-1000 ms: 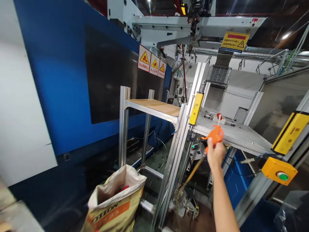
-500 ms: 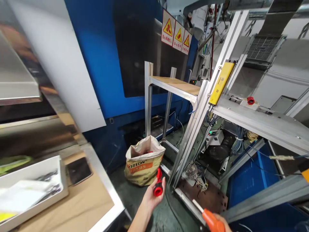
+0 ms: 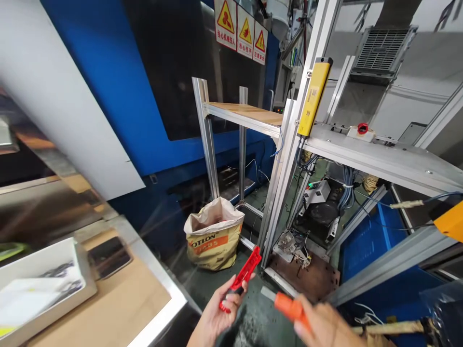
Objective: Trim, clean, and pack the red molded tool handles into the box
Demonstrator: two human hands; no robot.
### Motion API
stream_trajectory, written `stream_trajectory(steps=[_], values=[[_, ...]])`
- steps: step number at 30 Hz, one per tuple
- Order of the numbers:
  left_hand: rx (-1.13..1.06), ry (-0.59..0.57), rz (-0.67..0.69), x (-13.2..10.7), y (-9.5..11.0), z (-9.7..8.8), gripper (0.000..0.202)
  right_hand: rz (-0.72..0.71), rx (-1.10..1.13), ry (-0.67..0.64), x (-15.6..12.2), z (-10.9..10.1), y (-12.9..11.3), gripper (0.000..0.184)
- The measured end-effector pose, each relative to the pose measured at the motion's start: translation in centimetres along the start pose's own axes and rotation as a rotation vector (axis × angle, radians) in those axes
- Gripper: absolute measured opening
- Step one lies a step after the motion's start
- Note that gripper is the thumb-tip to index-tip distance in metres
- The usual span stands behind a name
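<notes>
My left hand [image 3: 226, 308] is closed round a red and black plastic part [image 3: 246, 270]. It has a long shape, with a hollow red side pointing up and away from me. In my right hand [image 3: 318, 320], blurred by motion, is an orange-handled knife [image 3: 289, 307]. Its short flat blade points left toward the plastic part, with a gap between them. Just beyond my left hand an open printed sack [image 3: 213, 246] stands on the floor.
At left, a workbench [image 3: 123, 294] carries a white tray [image 3: 39, 289] and a phone [image 3: 109, 257]. An aluminium frame [image 3: 278, 193] rises ahead, with a metal table [image 3: 390, 152] holding a red-topped fixture [image 3: 362, 129]. A blue machine [image 3: 144, 120] stands behind.
My left hand has turned the plastic part, so its long hollow side now shows. My right hand has come up and left with the knife, nearer to the part. The view has shifted right.
</notes>
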State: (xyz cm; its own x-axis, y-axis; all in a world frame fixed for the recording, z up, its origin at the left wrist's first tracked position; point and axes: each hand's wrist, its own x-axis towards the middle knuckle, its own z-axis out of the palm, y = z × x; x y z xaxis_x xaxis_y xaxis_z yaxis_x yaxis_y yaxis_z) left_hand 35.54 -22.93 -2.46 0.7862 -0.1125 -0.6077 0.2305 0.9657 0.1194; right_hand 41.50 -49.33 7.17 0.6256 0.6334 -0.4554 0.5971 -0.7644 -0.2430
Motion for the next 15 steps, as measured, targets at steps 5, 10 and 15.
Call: stream_trajectory(steps=[5,10,15], values=[[0.341,0.087,0.282,-0.6,-0.7,-1.5,0.04,-0.097,0.0,-0.131,-0.5,-2.5,-0.9,0.044],[0.626,0.147,0.61,-2.0,-0.2,-3.4,0.054,-0.164,0.077,-0.017,0.4,-1.2,0.0,0.047],[0.867,0.145,0.703,-3.0,0.6,-5.6,0.043,-0.166,0.091,-0.015,0.8,-1.3,-0.1,0.049]])
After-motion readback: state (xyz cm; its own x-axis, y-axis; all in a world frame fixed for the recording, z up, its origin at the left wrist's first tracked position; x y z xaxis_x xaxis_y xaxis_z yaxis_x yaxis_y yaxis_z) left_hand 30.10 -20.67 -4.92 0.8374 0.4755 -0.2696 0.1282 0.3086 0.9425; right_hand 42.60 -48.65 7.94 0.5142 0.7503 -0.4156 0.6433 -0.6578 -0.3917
